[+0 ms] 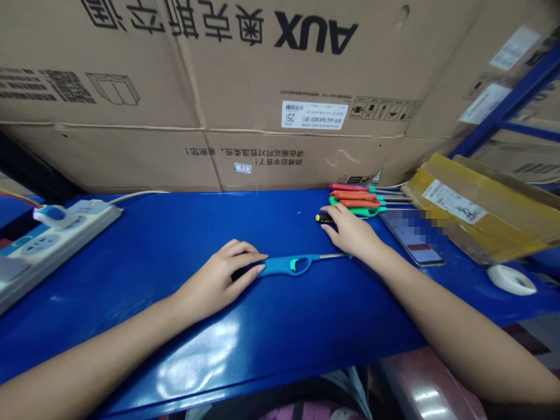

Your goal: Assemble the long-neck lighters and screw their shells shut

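Note:
A blue long-necked lighter (291, 265) lies flat on the blue table (175, 245), its metal tube pointing right. My left hand (225, 274) rests on the table with its fingers curled over the lighter's handle end. My right hand (350, 230) lies further back, its wrist over the tip of the metal tube. Its fingers are pressed together on a small black and yellow tool (322, 217), most of which is hidden beneath them. Just behind that hand is a pile of red, orange and green lighters (356, 198).
A large AUX cardboard box (262, 87) walls off the back of the table. A white power strip (56, 233) sits at the left. At the right lie a phone (413, 239), a yellow-taped parcel (481, 216) and a small white round object (511, 280).

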Demonstrator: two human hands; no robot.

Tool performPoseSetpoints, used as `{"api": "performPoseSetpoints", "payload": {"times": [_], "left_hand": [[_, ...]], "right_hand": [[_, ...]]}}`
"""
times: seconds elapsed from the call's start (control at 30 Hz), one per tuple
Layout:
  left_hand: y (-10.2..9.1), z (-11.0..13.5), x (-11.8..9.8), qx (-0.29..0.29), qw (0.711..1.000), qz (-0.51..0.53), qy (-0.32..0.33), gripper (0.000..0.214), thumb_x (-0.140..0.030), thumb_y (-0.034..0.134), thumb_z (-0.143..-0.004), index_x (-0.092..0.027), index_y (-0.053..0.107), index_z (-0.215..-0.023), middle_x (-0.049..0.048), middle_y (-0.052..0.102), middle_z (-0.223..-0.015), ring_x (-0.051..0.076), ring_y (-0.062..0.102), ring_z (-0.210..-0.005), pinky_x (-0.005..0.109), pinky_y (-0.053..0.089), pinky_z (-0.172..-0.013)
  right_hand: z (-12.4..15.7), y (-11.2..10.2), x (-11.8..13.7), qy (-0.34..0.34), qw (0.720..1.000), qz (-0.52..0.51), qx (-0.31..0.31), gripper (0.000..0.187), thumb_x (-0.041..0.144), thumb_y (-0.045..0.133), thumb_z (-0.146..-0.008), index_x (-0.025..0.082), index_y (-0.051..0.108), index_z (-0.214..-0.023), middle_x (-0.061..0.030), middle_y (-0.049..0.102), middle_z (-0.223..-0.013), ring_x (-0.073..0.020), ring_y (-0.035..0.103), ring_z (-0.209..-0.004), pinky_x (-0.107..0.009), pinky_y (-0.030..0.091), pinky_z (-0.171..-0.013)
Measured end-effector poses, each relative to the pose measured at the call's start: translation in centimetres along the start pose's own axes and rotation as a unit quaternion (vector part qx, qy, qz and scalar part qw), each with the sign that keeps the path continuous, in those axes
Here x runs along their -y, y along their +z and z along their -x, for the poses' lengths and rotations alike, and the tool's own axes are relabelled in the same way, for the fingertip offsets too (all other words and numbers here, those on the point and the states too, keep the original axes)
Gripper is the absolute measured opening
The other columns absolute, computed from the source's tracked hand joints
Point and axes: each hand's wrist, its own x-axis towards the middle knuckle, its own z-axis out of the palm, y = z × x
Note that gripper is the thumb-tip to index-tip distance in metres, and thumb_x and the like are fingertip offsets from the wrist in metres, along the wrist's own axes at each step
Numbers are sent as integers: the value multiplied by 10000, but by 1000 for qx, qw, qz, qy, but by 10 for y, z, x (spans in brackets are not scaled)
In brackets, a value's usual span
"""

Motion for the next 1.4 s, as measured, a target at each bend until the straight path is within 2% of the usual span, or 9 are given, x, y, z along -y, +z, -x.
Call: {"api": "performPoseSetpoints", "payload": {"times": [0.17, 0.27, 0.33, 0.4, 0.47, 0.53, 0.63, 0.93, 1.4], "left_hand": [[-6, 1, -4, 15, 997, -72, -5, 342, -363, 566, -961, -197, 694, -1231, 98, 667, -1130, 255, 602, -1007, 437, 520, -912], [-9, 3, -5, 44, 995, -92, -1, 340, -370, 553, -965, -201, 692, -1225, 99, 663, -1116, 264, 591, -1007, 448, 513, -903], [-10, 3, -3, 58, 995, -87, 2, 346, -365, 524, -987, -202, 677, -1251, 103, 653, -1128, 262, 588, -1023, 448, 510, -919], [-10, 3, -2, 60, 995, -77, 1, 354, -359, 504, -1003, -204, 660, -1280, 107, 641, -1146, 258, 588, -1039, 450, 507, -941], [-9, 3, 1, 57, 997, -61, -2, 358, -367, 507, -1008, -212, 650, -1297, 104, 635, -1151, 250, 593, -1044, 445, 509, -952], [-7, 2, 2, 54, 998, -43, -2, 360, -386, 526, -1005, -226, 648, -1303, 95, 635, -1148, 241, 598, -1045, 432, 515, -952], [-4, 1, 4, 49, 998, -24, 6, 370, -420, 567, -987, -252, 654, -1306, 83, 645, -1141, 233, 606, -1038, 411, 527, -943], [-2, 1, 4, 46, 999, -18, 12, 378, -432, 588, -976, -261, 657, -1307, 85, 649, -1155, 236, 605, -1051, 404, 527, -953], [-2, -1, 6, 58, 998, -11, 10, 373, -405, 583, -987, -254, 634, -1324, 86, 631, -1173, 230, 584, -1072, 408, 498, -977]], "right_hand": [[-1, -8, -1, -22, 1000, -7, -22, 122, 244, 610, -911, 215, 613, -1029, -78, 703, -1127, -256, 682, -969, -302, 473, -625], [1, -18, 5, -8, 996, -11, -83, 168, 324, 541, -968, 216, 586, -1090, -92, 720, -1105, -269, 693, -942, -313, 456, -628], [2, -24, 7, 16, 988, -49, -143, 236, 388, 495, -993, 207, 548, -1133, -99, 727, -1017, -245, 696, -805, -319, 450, -612], [2, -28, 9, 29, 966, -168, -193, 274, 453, 477, -995, 207, 500, -1113, -80, 718, -934, -179, 647, -613, -307, 452, -566], [1, -28, 10, 25, 920, -328, -212, 315, 527, 482, -980, 230, 441, -1075, -55, 702, -938, -117, 576, -491, -280, 459, -498], [-1, -26, 11, 17, 874, -440, -208, 382, 603, 505, -947, 258, 385, -1059, -41, 677, -989, -99, 580, -488, -262, 491, -466], [-4, -20, 13, 17, 843, -501, -194, 458, 657, 559, -894, 272, 371, -1057, -30, 634, -1022, -120, 658, -612, -279, 588, -558], [-8, 1, 10, 10, 850, -504, -149, 414, 632, 522, -928, 256, 437, -1079, -15, 585, -989, -132, 663, -734, -303, 632, -635], [-7, 4, 13, -25, 839, -525, -141, 339, 557, 533, -964, 242, 456, -1061, -9, 582, -1015, -105, 672, -746, -275, 627, -676]]}}
